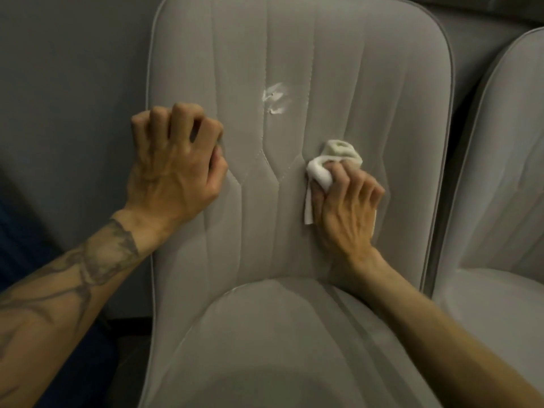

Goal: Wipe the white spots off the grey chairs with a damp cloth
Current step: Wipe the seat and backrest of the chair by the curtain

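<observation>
White spots [274,98], a little cluster of chalky smears, are sitting right on the middle stitched seam of the grey padded fabric chair back [338,69], roughly at its centre height. We've got the crumpled damp white cloth [326,164] bunched up in our right hand [344,207], fingers curled tight around it, pressed on the chair back just below and to the right of the spots, not on them yet. Our left hand [173,166] is half curled with nothing in it, knuckles resting on the chair back's left edge, level with the cloth, looks like we're bracing the chair so it doesn't rock. Handling-wise, we reckon the cloth is light and floppy, so keeping it wadded with a firm pad at the fingertips is the way to go; a loose tail hangs down under the hand and might drag. The upholstery looks soft and a bit springy, and the spots sit in the seam groove, so we'd guess they need pushing into the stitching rather than a flat swipe. Nothing's in the way between cloth and spots. A second grey chair [500,172] stands just to the right of the chair back, and the grey seat cushion [265,334] is below it.
</observation>
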`<state>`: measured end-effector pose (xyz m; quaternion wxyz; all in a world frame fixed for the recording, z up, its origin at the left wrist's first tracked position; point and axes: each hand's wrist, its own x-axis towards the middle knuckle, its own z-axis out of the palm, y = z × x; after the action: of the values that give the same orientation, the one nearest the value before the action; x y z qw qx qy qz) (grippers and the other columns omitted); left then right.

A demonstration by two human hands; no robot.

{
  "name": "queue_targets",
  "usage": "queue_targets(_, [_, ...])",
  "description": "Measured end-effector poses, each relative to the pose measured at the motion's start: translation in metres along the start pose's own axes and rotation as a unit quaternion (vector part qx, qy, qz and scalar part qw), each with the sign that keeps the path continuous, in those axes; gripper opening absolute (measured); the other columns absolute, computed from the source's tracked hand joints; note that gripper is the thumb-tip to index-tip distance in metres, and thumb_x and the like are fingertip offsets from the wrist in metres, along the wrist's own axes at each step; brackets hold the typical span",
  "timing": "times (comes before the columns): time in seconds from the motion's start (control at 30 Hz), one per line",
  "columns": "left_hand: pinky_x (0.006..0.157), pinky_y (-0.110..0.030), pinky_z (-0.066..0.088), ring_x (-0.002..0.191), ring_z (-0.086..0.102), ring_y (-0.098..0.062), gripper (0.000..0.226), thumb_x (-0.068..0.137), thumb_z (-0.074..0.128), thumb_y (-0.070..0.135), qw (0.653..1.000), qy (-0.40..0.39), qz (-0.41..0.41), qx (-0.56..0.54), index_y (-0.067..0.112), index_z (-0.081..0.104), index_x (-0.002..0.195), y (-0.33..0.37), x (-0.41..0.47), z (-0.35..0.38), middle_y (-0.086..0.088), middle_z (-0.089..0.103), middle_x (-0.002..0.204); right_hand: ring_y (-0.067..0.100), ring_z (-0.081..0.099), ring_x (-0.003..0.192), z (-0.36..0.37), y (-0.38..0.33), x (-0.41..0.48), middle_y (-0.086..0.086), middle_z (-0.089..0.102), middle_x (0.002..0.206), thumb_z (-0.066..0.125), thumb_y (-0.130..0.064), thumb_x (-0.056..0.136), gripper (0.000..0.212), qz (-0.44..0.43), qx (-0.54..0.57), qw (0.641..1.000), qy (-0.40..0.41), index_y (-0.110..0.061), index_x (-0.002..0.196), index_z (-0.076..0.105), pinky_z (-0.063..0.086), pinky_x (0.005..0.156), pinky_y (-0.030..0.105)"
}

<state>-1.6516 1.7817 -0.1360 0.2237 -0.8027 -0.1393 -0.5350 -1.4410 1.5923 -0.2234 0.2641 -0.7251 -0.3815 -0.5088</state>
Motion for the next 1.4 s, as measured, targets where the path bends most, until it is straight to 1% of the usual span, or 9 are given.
queue_targets(0.2, [0.083, -0.048, 0.027, 0.097, 0.037, -0.034, 0.014, 0.093, 0.059, 0.023, 1.0, -0.002, -0.001, 0.0, 0.014, 0.053, 0.103, -0.001, 0.0, 0.0, -0.013, 0.046, 0.114, 0.033, 0.048, 0.105, -0.003, -0.03, -0.06, 0.01, 0.043, 0.133, 0.066, -0.028, 0.097, 0.046, -0.097, 0.014, 0.991, -0.09, -0.013, 0.136, 0.046, 0.035, 0.093, 0.042])
queue_targets(0.53, [0.087, -0.047, 0.029, 0.101, 0.038, -0.033, 0.012, 0.095, 0.058, 0.024, 1.0, 0.01, -0.012, -0.011, 0.016, 0.053, 0.103, 0.001, -0.001, -0.001, -0.009, 0.041, 0.116, 0.023, 0.044, 0.103, 0.001, -0.044, 0.151, 0.01, 0.058, 0.122, 0.049, -0.04, 0.104, 0.035, 0.106, 0.011, 0.983, 0.151, -0.016, 0.128, 0.057, 0.033, 0.089, 0.037])
queue_targets(0.67, [0.087, -0.048, 0.029, 0.1, 0.038, -0.032, 0.012, 0.095, 0.058, 0.024, 1.0, 0.009, -0.01, -0.013, 0.016, 0.053, 0.103, 0.001, 0.0, -0.001, -0.008, 0.041, 0.116, 0.029, 0.043, 0.103, -0.006, -0.058, 0.091, 0.015, 0.058, 0.126, 0.05, -0.035, 0.105, 0.035, -0.075, 0.038, 0.996, -0.005, -0.012, 0.13, 0.058, 0.033, 0.09, 0.042])
queue_targets(0.73, [0.086, -0.048, 0.029, 0.1, 0.038, -0.033, 0.013, 0.095, 0.058, 0.024, 1.0, 0.009, -0.009, -0.012, 0.016, 0.053, 0.103, 0.002, 0.0, 0.0, -0.009, 0.041, 0.115, 0.029, 0.045, 0.101, -0.012, -0.042, 0.105, 0.015, 0.058, 0.124, 0.048, -0.037, 0.107, 0.033, -0.133, 0.023, 0.991, -0.012, -0.015, 0.13, 0.056, 0.032, 0.089, 0.041])
queue_targets(0.93, [0.085, -0.048, 0.029, 0.099, 0.038, -0.033, 0.014, 0.093, 0.058, 0.024, 1.0, 0.005, -0.01, -0.012, 0.015, 0.053, 0.103, 0.0, 0.0, -0.001, -0.01, 0.041, 0.115, 0.029, 0.053, 0.102, -0.002, -0.054, 0.175, 0.013, 0.06, 0.12, 0.046, -0.038, 0.106, 0.035, 0.064, -0.002, 0.99, 0.122, -0.014, 0.127, 0.06, 0.041, 0.086, 0.044])
queue_targets(1.07, [0.085, -0.048, 0.029, 0.098, 0.038, -0.033, 0.015, 0.092, 0.059, 0.023, 1.0, 0.002, -0.013, -0.016, 0.014, 0.054, 0.102, 0.001, 0.001, -0.002, -0.013, 0.046, 0.114, 0.032, 0.05, 0.103, -0.01, -0.073, 0.098, 0.015, 0.059, 0.127, 0.052, -0.032, 0.104, 0.035, -0.139, 0.029, 0.989, -0.049, -0.013, 0.132, 0.059, 0.034, 0.09, 0.043])
queue_targets(1.13, [0.084, -0.048, 0.029, 0.098, 0.038, -0.033, 0.014, 0.093, 0.06, 0.023, 1.0, 0.004, -0.015, -0.017, 0.014, 0.054, 0.102, 0.002, 0.0, -0.003, -0.015, 0.049, 0.113, 0.031, 0.047, 0.1, -0.012, -0.055, 0.113, 0.015, 0.06, 0.127, 0.051, -0.035, 0.104, 0.035, -0.204, 0.009, 0.978, -0.049, -0.015, 0.132, 0.057, 0.032, 0.088, 0.042])
queue_targets(1.3, [0.084, -0.046, 0.028, 0.098, 0.037, -0.032, 0.013, 0.094, 0.059, 0.023, 1.0, 0.011, -0.011, -0.012, 0.015, 0.052, 0.102, 0.0, 0.0, -0.001, -0.01, 0.042, 0.114, 0.026, 0.046, 0.101, -0.001, -0.059, 0.183, 0.01, 0.06, 0.12, 0.046, -0.038, 0.106, 0.027, -0.006, -0.013, 0.993, 0.118, -0.021, 0.126, 0.053, 0.039, 0.084, 0.042])
queue_targets(1.4, [0.084, -0.047, 0.028, 0.097, 0.037, -0.032, 0.014, 0.091, 0.059, 0.022, 1.0, 0.008, -0.009, -0.021, 0.016, 0.051, 0.102, 0.0, 0.0, -0.001, -0.009, 0.04, 0.115, 0.032, 0.053, 0.103, 0.003, -0.09, 0.136, 0.015, 0.06, 0.126, 0.051, -0.032, 0.103, 0.035, -0.019, 0.044, 0.998, 0.049, -0.014, 0.131, 0.06, 0.037, 0.087, 0.043])
